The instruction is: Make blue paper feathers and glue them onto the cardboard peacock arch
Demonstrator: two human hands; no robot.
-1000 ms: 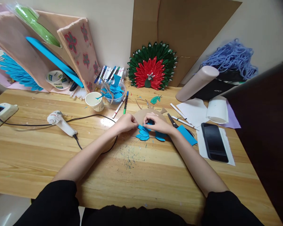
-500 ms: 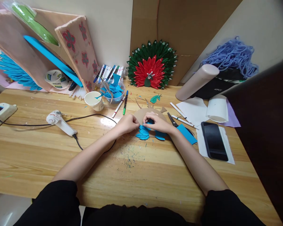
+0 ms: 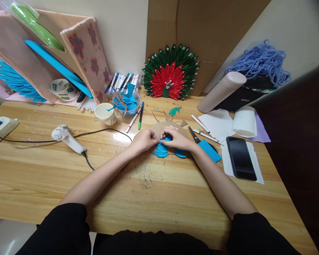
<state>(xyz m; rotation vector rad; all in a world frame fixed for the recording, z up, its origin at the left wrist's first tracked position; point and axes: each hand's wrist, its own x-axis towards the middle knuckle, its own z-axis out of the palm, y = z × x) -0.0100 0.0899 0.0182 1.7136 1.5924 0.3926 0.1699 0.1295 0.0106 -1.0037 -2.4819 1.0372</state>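
Both hands meet over a pile of blue paper petals (image 3: 161,152) beside a round piece of brown cardboard (image 3: 162,126). My left hand (image 3: 145,140) is closed, its thumb and fingertips pinched at the edge of the blue pieces. Opposite it, my right hand (image 3: 175,137) is also pinched, fingertips on a blue petal and nearly touching the left ones. The fingers hide exactly which petal each hand grips. Another blue petal (image 3: 180,154) lies under the right wrist. To the right are scissors (image 3: 194,135), partly covered, and a blue paper sheet (image 3: 210,150).
A white glue gun (image 3: 69,139) with a black cord lies left. Behind are a paper cup (image 3: 105,113), a bowl of blue scraps (image 3: 127,104), markers (image 3: 141,115) and a red-green paper peacock (image 3: 170,78). A phone (image 3: 241,158) and a leaning cylinder (image 3: 222,91) are right.
My left hand has shifted slightly to the right, and its fingertips are closer to the right hand's. The surrounding things have stayed in place.
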